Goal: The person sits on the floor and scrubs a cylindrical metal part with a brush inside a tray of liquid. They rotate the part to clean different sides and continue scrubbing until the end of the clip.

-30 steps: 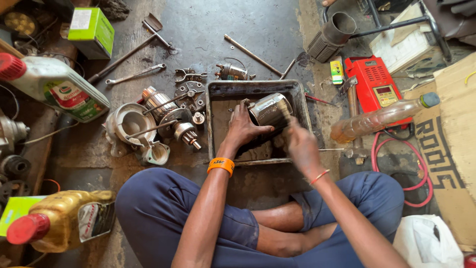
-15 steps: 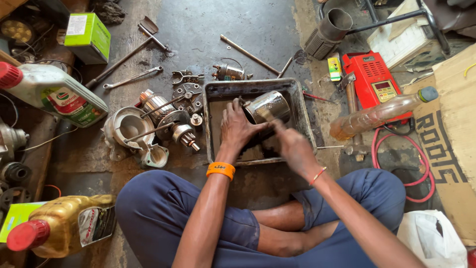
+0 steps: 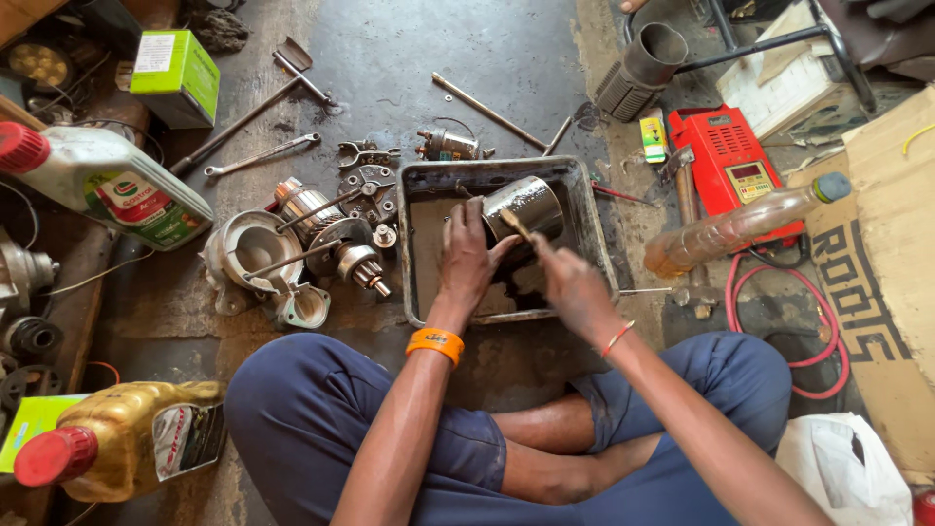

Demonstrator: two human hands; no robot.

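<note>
I wore dark blue trousers (image 3: 321,419), an orange wristband (image 3: 435,344) on my left wrist and a thin red-and-white bangle (image 3: 617,338) on my right.

Cylinder (image 3: 523,206) in tray (image 3: 584,209) — parts (image 3: 321,244) left.

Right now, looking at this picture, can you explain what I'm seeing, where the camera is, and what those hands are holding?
The camera sits on a person's head and looks down at their own crossed legs and two bare hands on a workshop floor. The left hand steadies a hollow metal cylinder, likely a motor housing, over a dirty metal tray. The right hand holds a small brush against the cylinder. Left of the tray lie dismantled motor parts, a spanner and a long rod. Two oil jugs, a green box, a red electronic unit and a plastic bottle lie around.
</note>
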